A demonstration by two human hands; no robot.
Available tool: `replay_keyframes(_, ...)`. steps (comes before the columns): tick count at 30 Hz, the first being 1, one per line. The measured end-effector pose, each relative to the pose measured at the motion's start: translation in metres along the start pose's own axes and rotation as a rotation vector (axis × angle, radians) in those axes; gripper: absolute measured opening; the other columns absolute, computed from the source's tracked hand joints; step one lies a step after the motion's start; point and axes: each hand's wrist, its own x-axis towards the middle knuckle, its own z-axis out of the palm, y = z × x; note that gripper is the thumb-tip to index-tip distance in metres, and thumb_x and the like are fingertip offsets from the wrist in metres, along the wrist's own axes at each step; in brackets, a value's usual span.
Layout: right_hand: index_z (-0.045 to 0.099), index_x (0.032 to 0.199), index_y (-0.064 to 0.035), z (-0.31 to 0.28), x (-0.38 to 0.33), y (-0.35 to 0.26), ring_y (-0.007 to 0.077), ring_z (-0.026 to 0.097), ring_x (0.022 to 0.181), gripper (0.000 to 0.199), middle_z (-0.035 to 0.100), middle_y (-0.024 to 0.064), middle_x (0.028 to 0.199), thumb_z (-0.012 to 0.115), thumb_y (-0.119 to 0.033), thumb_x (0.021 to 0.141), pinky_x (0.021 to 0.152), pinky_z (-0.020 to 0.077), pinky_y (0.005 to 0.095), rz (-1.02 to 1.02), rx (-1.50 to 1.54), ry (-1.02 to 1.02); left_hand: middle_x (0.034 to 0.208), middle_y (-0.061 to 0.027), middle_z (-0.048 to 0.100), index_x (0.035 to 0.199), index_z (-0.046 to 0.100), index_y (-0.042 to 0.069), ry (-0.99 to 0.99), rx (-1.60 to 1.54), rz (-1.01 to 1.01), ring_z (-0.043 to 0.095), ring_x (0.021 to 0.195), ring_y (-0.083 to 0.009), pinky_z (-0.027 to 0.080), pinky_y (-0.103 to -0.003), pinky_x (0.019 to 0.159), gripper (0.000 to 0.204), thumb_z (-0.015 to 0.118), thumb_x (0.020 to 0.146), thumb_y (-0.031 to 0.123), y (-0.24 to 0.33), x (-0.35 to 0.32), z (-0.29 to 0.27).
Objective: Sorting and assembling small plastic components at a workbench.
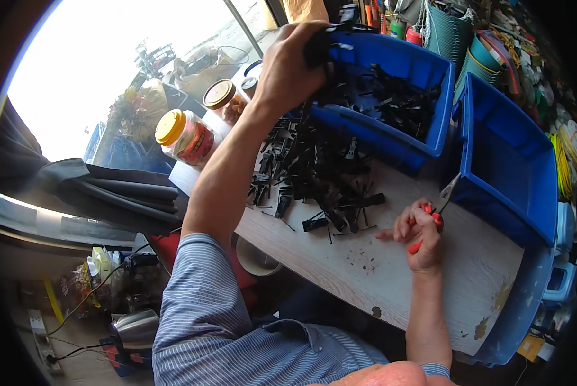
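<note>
"Where are the two hands?"

"Well apart. The left hand (293,69) is at the far end of the white wood-grain tabletop (314,257), by the left end of a deep blue plastic bin (436,145). The right hand (424,239) is low over the near part of the tabletop."

"Is the left one holding anything?"

"Its fingers close on a blurred clump of black plastic parts (317,49); I can't tell how many."

"And the right?"

"It is wrapped around the red-handled metal pliers (447,196), whose tip points up and away, near the corner of a second blue plastic bin (512,170). I can't tell whether the tip is parted."

"Where are the other black parts?"

"A loose, tangled pile of small black plastic pieces (311,164) lies on the tabletop between the hands, some with thin stems. More black pieces (404,100) lie inside the first bin."

"Anything beside the left forearm?"

"A clear jar with a yellow lid (187,138) and another jar with a brown-gold lid (223,100)."
</note>
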Motion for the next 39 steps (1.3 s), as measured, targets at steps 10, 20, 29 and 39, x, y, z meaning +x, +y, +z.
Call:
replay_keyframes(10,0.046,0.090,-0.0080,-0.002,0.000,-0.001,0.0164,0.049,0.059,0.017,0.046,0.0048,0.065,0.052,-0.024,0.090,0.067,0.0614,0.0491,0.038,-0.080,-0.041,0.129,-0.0170,0.056,0.130,0.058,0.010,0.172,0.117,-0.110,0.057,0.116,-0.0377,0.049,-0.043,0.098,0.062,0.077,0.071,0.003,0.002,-0.113,-0.022)
replay_keyframes(20,0.045,0.091,-0.0115,0.000,0.002,0.003,0.0161,0.047,0.060,0.018,0.045,0.0040,0.065,0.049,-0.029,0.092,0.065,0.0605,0.0492,0.007,-0.161,0.000,0.145,-0.0180,0.046,0.144,0.049,0.010,0.061,-0.117,-0.392,0.047,0.135,-0.0343,0.038,-0.040,0.115,0.079,0.066,0.068,0.001,-0.004,-0.163,-0.025)
replay_keyframes(29,0.045,0.089,-0.0099,0.001,0.002,0.000,0.0148,0.049,0.061,0.017,0.045,0.0030,0.065,0.052,-0.025,0.090,0.067,0.0606,0.0465,-0.009,-0.042,0.022,0.133,-0.0201,0.058,0.136,0.054,0.001,0.175,-0.112,-0.332,0.052,0.132,-0.0351,0.037,-0.042,0.115,0.062,0.062,0.074,-0.006,0.025,-0.196,-0.022)
replay_keyframes(39,0.048,0.093,-0.0076,0.001,0.001,-0.002,0.0140,0.050,0.061,0.018,0.046,0.0029,0.064,0.054,-0.024,0.089,0.067,0.0612,0.0472,0.039,-0.143,-0.034,0.117,-0.0161,0.064,0.115,0.065,0.003,0.169,0.091,-0.041,0.057,0.114,-0.0381,0.046,-0.046,0.100,0.038,0.073,0.078,0.000,0.073,-0.222,-0.033)
